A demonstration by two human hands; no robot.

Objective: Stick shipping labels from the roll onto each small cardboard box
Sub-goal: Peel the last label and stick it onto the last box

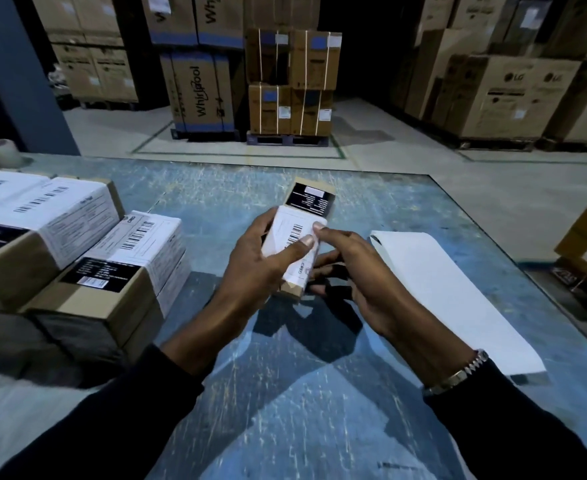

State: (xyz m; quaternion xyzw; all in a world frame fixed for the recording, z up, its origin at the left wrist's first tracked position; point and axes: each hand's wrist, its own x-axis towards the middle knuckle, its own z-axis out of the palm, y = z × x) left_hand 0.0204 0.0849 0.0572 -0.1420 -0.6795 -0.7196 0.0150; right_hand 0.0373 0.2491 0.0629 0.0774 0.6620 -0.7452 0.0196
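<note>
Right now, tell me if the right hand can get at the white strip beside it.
Probably yes: the white strip lies bare beside the right hand, but that hand must first let go of the small box.

Dim, hard shadows, warped blurry edges

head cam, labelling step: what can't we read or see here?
- Small box, head view: its underside and near end are hidden by the left hand and right hand.
- Shipping label: print too small and blurred to read; the left thumb covers part.
- Right-hand fingers under the box: in shadow, grip unclear.
- White liner strip: blank; no roll seen.
- Labelled boxes: stack cut off by the left edge.
</note>
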